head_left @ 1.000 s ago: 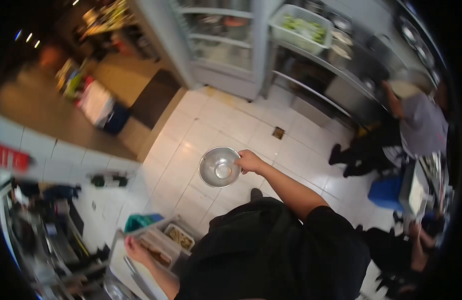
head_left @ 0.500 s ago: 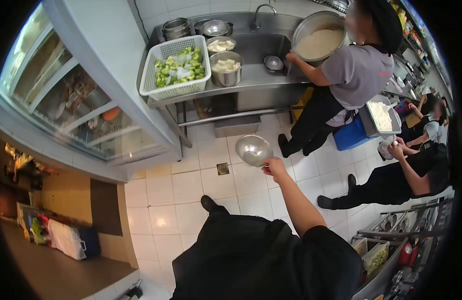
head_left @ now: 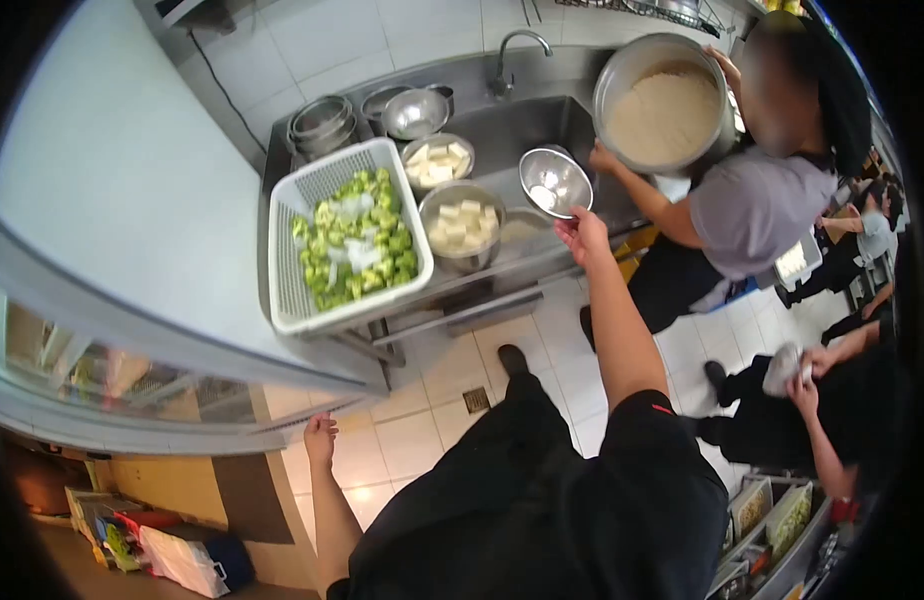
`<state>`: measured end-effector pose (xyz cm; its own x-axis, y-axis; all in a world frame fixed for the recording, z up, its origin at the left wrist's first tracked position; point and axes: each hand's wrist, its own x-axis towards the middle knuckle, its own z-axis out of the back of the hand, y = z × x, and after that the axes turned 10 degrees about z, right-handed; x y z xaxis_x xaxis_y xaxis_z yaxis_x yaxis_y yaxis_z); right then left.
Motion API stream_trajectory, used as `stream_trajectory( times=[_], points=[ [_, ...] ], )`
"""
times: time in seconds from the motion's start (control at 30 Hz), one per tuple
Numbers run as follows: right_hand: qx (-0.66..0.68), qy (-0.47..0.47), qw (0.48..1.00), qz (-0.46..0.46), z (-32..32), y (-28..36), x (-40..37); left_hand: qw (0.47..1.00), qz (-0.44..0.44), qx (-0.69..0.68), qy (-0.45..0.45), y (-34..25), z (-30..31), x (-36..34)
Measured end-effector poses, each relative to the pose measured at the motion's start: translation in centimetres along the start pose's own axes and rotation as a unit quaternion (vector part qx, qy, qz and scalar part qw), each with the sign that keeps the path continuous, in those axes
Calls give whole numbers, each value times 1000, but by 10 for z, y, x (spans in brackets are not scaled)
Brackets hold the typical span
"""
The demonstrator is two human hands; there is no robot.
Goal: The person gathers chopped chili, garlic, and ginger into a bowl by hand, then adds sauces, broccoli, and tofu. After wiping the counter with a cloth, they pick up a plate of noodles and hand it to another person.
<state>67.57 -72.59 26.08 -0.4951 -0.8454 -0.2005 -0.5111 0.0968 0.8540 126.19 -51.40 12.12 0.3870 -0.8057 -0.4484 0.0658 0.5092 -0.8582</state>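
My right hand (head_left: 585,238) grips the rim of a shiny metal bowl (head_left: 556,184), held out over the front of the steel sink (head_left: 522,125). Low on the left, by the bottom edge of the glass-door fridge, hangs my left hand (head_left: 321,437), holding nothing, its fingers loosely apart. A white plastic basket (head_left: 279,262) of broccoli (head_left: 367,240) with ice stands on the counter left of the bowl. Beside it are a metal pot (head_left: 464,262) and a bowl (head_left: 420,180), both with pale white blocks in them.
At the sink's right a person (head_left: 747,215) in a grey shirt tilts a large pot (head_left: 599,100) of pale grainy contents. Another person (head_left: 812,400) in black stands at right, holding a whitish object. The fridge (head_left: 112,180) rises at left; stacked metal bowls (head_left: 322,125) stand behind the basket.
I have come closer to the sink. My right hand has carried the bowl from above the floor to over the sink's front. My left hand has come into view.
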Motion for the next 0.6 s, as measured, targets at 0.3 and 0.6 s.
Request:
stream_trajectory(
  times=[0.3,0.6],
  points=[
    [-39,-114,988,-96,-10,-94,287,983,167,65,-44,187,-97,-60],
    [-248,-274,918,144,43,-150,411,861,485,65,-139,118,-149,-269]
  ],
)
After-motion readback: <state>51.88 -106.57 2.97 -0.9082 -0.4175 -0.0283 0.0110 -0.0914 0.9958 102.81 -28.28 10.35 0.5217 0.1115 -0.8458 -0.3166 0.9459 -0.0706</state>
